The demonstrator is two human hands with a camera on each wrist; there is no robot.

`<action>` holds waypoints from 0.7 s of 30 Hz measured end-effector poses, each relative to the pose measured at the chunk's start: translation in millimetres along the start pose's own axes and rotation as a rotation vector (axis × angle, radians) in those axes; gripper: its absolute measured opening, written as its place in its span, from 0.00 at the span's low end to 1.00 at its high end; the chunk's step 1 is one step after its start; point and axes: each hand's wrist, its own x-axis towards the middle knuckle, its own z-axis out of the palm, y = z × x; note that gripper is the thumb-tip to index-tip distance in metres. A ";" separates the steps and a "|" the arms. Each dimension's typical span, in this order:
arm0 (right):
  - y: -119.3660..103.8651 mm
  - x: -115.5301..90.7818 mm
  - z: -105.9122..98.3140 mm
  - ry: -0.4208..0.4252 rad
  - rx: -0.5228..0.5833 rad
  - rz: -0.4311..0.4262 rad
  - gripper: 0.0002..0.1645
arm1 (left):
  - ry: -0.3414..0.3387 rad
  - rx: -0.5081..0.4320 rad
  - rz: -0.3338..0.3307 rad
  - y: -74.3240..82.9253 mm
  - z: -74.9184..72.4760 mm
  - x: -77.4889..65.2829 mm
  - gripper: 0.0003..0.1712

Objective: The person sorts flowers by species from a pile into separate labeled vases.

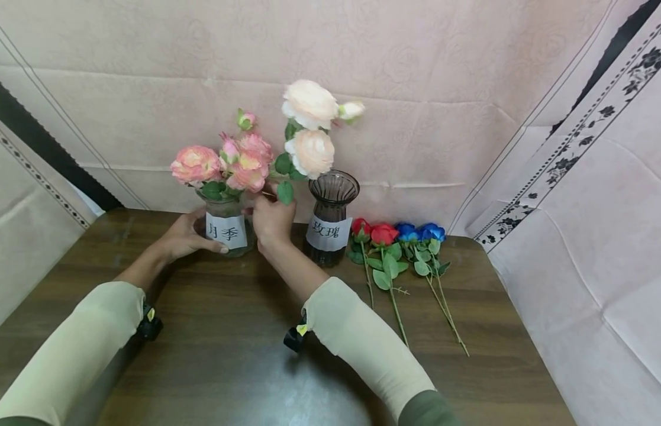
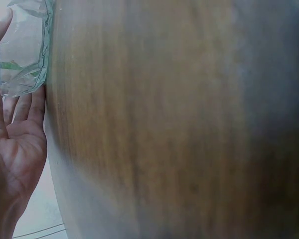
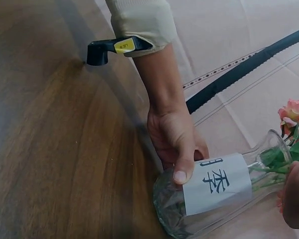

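at the left, my left hand [image 1: 187, 238] is clamped on the clear vase [image 1: 223, 207], which stands on the wooden table [image 1: 218, 331]. from my head i see the thumb in front, low by the white label [image 1: 226, 232]; the left wrist view shows what the glass hides there, my palm and the fingers reaching round the far side. pink flowers [image 1: 247, 168] fill the vase's mouth; only the right wrist view gives me their green stems through the glass neck.

next comes my right hand [image 1: 275, 218], raised just beside that neck, under the leaves of the pale flowers [image 1: 311, 105]. its fingertips are mostly hidden, and its own wrist view catches just a piece at the edge, so i can't tell whether they pinch a stem.

further right, seen only from my head, are the dark vase [image 1: 332, 204] with its own label, then red flowers [image 1: 384, 234] and blue flowers [image 1: 431, 231] lying on the table.
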 end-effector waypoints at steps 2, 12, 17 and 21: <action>2.1 -0.8 2.7 -0.004 -0.024 0.032 0.15 | -0.002 -0.001 -0.001 -0.4 0.0 -0.3 0.64; 31.7 -13.2 -4.9 -0.125 -0.085 0.047 0.11 | -0.009 0.013 0.022 1.5 1.2 -0.8 0.60; 41.5 -25.1 -20.4 -0.120 -0.041 0.136 0.25 | -0.011 0.021 0.033 1.4 1.1 -0.1 0.60; 45.2 -29.5 -36.0 -0.161 -0.067 0.247 0.22 | -0.019 0.019 0.026 1.8 0.1 -0.9 0.60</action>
